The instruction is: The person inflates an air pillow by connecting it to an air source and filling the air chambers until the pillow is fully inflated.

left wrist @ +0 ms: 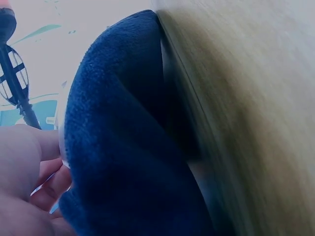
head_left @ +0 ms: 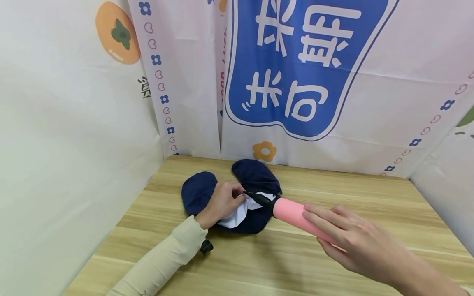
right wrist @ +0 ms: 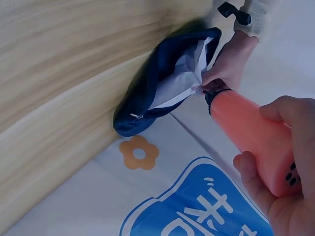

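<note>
A navy U-shaped inflatable pillow cover (head_left: 252, 176) lies flat on the wooden table (head_left: 370, 213), with white inner lining (head_left: 237, 216) showing at its opening. My left hand (head_left: 222, 201) rests on the pillow and pinches the valve spot at the lining (right wrist: 194, 73). My right hand (head_left: 355, 242) grips a pink cylindrical pump (head_left: 296, 213), whose black nozzle (head_left: 259, 198) points into the spot that the left fingers hold. In the right wrist view the pink pump (right wrist: 251, 132) runs from my fingers (right wrist: 290, 128) toward the pillow (right wrist: 147, 83). The left wrist view is filled by navy fabric (left wrist: 128, 147).
Printed white cloth (head_left: 296, 74) with blue lettering and flower motifs walls the table at the back and both sides. A small black clip-like piece (head_left: 205, 246) sits by my left sleeve (head_left: 163, 259). Bare wood stretches along the near and right parts of the table.
</note>
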`<move>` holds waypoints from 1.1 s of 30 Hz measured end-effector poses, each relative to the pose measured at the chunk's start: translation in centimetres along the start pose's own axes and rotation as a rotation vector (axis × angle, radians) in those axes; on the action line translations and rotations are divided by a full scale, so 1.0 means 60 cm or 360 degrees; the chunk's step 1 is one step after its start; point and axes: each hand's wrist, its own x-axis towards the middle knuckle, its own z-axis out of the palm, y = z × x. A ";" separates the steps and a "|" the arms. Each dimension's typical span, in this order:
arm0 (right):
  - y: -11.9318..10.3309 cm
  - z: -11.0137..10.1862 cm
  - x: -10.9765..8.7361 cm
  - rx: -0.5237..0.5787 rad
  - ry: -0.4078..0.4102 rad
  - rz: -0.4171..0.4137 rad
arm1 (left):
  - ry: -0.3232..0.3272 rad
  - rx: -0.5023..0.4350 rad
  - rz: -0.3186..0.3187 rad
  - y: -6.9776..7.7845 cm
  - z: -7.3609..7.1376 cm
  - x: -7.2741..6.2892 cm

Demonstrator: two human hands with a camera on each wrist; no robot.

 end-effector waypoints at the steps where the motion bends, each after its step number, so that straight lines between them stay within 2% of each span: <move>1: 0.000 0.001 -0.002 0.0008 0.0000 0.0002 | -0.0002 -0.0008 -0.0009 0.000 0.000 0.000; 9: 0.004 0.004 -0.012 0.0050 0.0015 0.0004 | -0.0021 -0.0037 -0.0027 0.001 0.003 0.003; 12: 0.003 0.003 -0.014 0.0070 0.0011 0.0034 | -0.0030 -0.0004 -0.0031 0.006 0.004 0.003; 17: -0.006 0.002 -0.012 0.0055 0.0019 0.0047 | -0.0015 0.0182 0.0058 0.020 0.009 0.001; 23: -0.016 0.000 -0.008 0.0057 0.0013 0.0058 | 0.0073 0.0436 0.0210 0.034 0.017 -0.002; 26: -0.017 -0.003 -0.007 0.0057 0.0000 0.0077 | 0.0097 0.0510 0.0241 0.040 0.018 -0.002; 29: -0.019 -0.006 -0.007 0.0043 -0.0015 0.0100 | 0.0106 0.0502 0.0206 0.044 0.019 0.001; 33: -0.023 -0.008 -0.007 0.0025 -0.0056 0.0145 | 0.0119 0.0404 0.0093 0.044 0.018 0.007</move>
